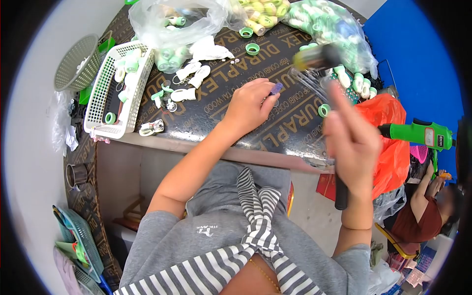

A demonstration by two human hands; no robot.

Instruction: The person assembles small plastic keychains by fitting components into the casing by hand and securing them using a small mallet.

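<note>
My right hand (353, 147), smeared by motion, is closed around the black handle of a hammer (341, 189). The hammer's blurred head is raised over the right part of the dark printed table (216, 115). Down on the tabletop, my left hand (248, 105) pinches a small purple piece (276, 89) between thumb and fingers; its kind cannot be made out. Left of that hand lie white plastic casings (199, 76) and a small assembly with a metallic part (152, 128). Green rings (252, 48) rest beyond it.
A white basket (142, 93) with green and white parts stands at left. Plastic bags of parts (324, 24) line the back. A red bag (388, 128) and a green electric screwdriver (423, 134) are at right. Another person (418, 216) sits at far right.
</note>
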